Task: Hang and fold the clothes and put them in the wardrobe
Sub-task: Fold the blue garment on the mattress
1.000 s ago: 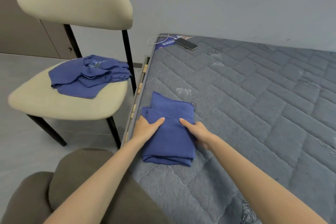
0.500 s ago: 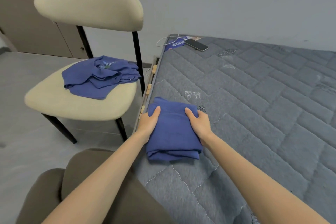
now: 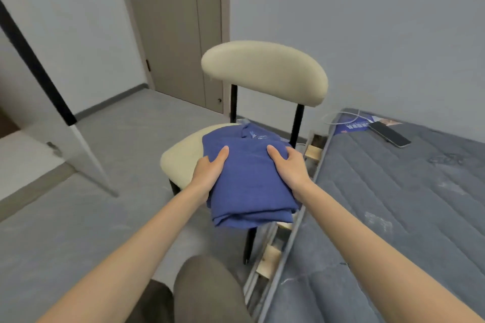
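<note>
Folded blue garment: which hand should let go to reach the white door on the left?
Probably left. The left hand grips the folded blue garment on the side nearer the white door; the right hand grips its edge toward the bed.

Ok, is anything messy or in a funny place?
Yes. A second blue garment lies unfolded on the chair seat, behind the folded garment being held. A phone and loose white cable sit at the bare mattress corner.
</note>
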`<action>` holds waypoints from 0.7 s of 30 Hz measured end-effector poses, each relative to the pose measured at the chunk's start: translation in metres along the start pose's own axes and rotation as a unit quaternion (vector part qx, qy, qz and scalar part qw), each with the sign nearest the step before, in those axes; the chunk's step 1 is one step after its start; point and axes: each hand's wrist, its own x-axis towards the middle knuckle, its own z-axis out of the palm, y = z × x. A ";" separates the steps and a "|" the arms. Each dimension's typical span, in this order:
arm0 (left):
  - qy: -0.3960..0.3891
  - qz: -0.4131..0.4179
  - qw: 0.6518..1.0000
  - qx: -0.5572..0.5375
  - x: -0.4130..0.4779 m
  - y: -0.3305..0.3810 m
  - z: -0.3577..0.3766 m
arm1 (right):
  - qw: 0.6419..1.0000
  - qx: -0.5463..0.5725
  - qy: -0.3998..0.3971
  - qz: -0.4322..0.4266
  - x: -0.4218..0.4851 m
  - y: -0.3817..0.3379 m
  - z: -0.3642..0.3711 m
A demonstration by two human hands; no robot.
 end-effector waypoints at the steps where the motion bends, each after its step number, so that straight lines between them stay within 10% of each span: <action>1: 0.019 0.010 1.000 0.000 0.010 0.007 -0.020 | 1.000 -0.003 -0.014 -0.014 0.010 -0.012 0.020; 10: 0.053 0.026 0.998 0.021 0.096 0.048 -0.220 | 0.966 -0.017 -0.222 -0.128 0.106 -0.100 0.198; 21: 0.139 -0.028 0.987 0.072 0.044 0.182 -0.412 | 0.883 -0.119 -0.449 -0.072 0.095 -0.288 0.335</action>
